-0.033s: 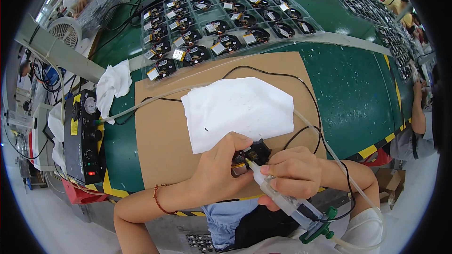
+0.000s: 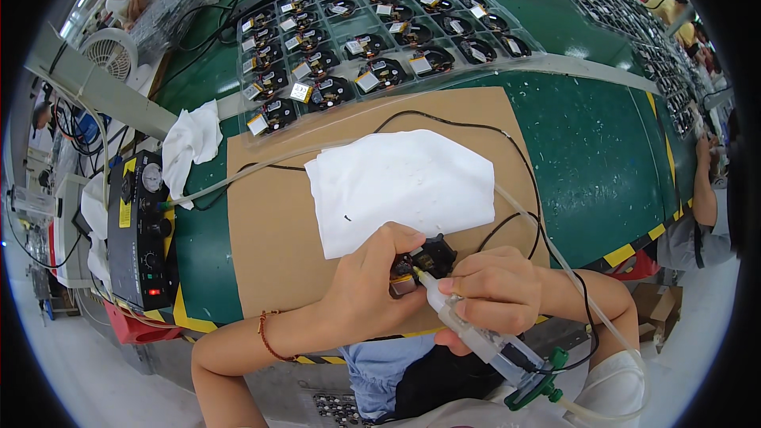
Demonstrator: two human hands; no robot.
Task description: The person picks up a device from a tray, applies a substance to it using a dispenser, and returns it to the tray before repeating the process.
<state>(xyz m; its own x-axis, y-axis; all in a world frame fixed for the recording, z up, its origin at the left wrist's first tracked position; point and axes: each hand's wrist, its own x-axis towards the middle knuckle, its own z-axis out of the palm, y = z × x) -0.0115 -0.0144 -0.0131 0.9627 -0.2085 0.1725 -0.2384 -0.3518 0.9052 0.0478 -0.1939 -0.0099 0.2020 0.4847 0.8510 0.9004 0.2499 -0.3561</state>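
Between the thumb and fingers of my left hand [image 2: 376, 277] is a small black electronic module [image 2: 434, 255] with a silvery part at its lower side. My right hand [image 2: 495, 289] is closed round a clear glue-dispensing syringe [image 2: 472, 333] with a green cap fitting at its rear. Its thin tip touches, or almost touches, the inside of the module; the exact contact is too small to tell. Both hands are just in front of a folded white cloth [image 2: 404, 182], which lies on a brown cardboard sheet [image 2: 273, 246].
A clear tray [image 2: 341, 28] of similar black modules stands at the back. At left sits a black dispenser box [image 2: 141, 226] with a gauge, beside a crumpled white cloth [image 2: 193, 147]. A hose [image 2: 567, 261] and black cable [image 2: 533, 170] loop over the cardboard. Other people work nearby.
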